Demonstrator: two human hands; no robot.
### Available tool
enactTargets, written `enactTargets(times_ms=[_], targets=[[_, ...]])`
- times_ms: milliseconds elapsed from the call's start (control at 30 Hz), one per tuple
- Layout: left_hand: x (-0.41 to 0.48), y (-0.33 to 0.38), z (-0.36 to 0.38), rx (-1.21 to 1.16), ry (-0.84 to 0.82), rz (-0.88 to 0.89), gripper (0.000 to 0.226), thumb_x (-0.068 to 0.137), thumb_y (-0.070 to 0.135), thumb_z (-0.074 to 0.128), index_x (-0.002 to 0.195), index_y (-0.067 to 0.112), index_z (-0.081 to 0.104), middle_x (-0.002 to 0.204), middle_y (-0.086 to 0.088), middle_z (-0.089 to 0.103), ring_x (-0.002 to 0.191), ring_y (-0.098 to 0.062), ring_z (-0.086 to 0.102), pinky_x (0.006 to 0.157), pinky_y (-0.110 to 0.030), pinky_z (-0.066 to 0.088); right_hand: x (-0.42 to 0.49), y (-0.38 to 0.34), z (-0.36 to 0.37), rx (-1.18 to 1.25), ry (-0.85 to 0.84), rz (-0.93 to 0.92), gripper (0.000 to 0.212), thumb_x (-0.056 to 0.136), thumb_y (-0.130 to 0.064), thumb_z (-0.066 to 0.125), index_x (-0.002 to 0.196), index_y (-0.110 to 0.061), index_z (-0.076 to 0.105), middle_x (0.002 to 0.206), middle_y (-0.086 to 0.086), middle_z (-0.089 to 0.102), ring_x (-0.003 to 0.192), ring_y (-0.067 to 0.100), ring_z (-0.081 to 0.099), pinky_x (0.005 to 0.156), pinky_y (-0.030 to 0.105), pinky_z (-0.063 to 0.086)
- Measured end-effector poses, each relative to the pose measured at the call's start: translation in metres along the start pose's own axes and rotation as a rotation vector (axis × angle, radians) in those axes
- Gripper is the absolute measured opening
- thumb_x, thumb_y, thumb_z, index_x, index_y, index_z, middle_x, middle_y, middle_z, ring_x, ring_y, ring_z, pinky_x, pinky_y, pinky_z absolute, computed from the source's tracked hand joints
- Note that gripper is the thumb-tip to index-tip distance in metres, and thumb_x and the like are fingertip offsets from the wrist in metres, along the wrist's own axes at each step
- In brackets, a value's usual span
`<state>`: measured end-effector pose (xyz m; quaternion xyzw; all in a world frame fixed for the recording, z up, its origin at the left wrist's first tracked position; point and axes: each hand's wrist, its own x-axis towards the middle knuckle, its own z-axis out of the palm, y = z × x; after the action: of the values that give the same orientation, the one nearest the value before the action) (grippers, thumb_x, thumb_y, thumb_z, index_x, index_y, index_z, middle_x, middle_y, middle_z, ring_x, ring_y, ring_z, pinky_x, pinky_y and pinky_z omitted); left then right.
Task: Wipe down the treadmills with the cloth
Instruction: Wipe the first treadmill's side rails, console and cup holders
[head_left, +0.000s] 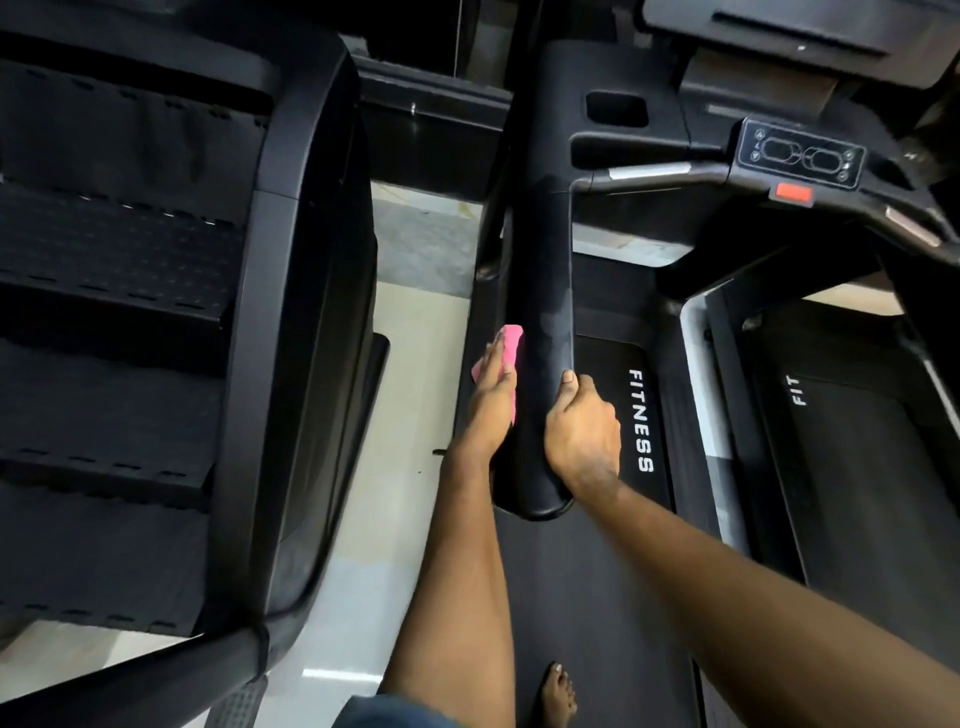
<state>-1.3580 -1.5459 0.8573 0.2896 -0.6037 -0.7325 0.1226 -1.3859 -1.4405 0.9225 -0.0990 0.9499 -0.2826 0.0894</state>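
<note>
Left grip (491, 384) lay flat, fingers straight, pressing the pink cloth (511, 348) against the outer side of the handrail (545, 270), near its end. Right grip (582, 426) curled round the rail's other side. Early days, I judged: console (800, 156), belt (597, 597) and the neighbouring treadmill (857, 441) probably not yet wiped.

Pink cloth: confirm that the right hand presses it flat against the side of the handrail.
Wrong hand. In the head view the left hand presses the pink cloth flat against the side of the handrail; the right hand grips the rail's other side, without cloth.
</note>
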Motion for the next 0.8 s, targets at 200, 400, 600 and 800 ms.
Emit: enactTargets(times_ms=[200, 400, 600, 800], targets=[[-0.113, -0.023, -0.002, -0.034, -0.063, 0.144, 0.048, 0.106, 0.037, 0.032, 0.154, 0.041, 0.031, 0.164, 0.024, 0.02, 0.152, 0.002, 0.009, 0.124, -0.032, 0.009, 0.002, 0.002, -0.006, 0.148, -0.15, 0.046, 0.044, 0.109, -0.046, 0.024, 0.108, -0.014, 0.054, 0.111, 0.017, 0.066, 0.108, 0.041, 0.06, 0.088, 0.044, 0.043], [-0.085, -0.023, -0.006, 0.084, -0.075, 0.087, 0.052, 0.109, 0.019, 0.038, 0.151, 0.049, 0.026, 0.161, 0.031, 0.015, 0.148, 0.011, 0.008, 0.126, -0.025, 0.01, 0.068, -0.034, -0.023, 0.215, -0.212, 0.095, 0.055, 0.108, -0.05, 0.023, 0.133, -0.009, 0.05, 0.138, 0.027, 0.055, 0.129, 0.044, 0.05, 0.104, 0.044, 0.037], [0.002, -0.005, -0.005, 0.077, -0.073, 0.04, 0.05, 0.11, 0.039, 0.03, 0.147, 0.067, 0.013, 0.164, 0.028, -0.006, 0.15, 0.006, -0.009, 0.126, -0.038, -0.001, 0.111, -0.053, 0.002, 0.162, -0.139, 0.047, 0.049, 0.11, -0.044, 0.022, 0.123, -0.009, 0.053, 0.128, 0.026, 0.061, 0.122, 0.044, 0.053, 0.097, 0.044, 0.038], [0.092, 0.027, -0.001, 0.113, 0.014, -0.035, 0.059, 0.109, 0.045, 0.024, 0.16, 0.035, -0.005, 0.167, 0.014, -0.012, 0.152, -0.004, -0.012, 0.127, -0.041, -0.002, 0.121, -0.045, 0.01, 0.132, -0.085, 0.028, 0.049, 0.109, -0.045, 0.023, 0.121, -0.01, 0.055, 0.12, 0.022, 0.065, 0.115, 0.044, 0.057, 0.093, 0.045, 0.041]])
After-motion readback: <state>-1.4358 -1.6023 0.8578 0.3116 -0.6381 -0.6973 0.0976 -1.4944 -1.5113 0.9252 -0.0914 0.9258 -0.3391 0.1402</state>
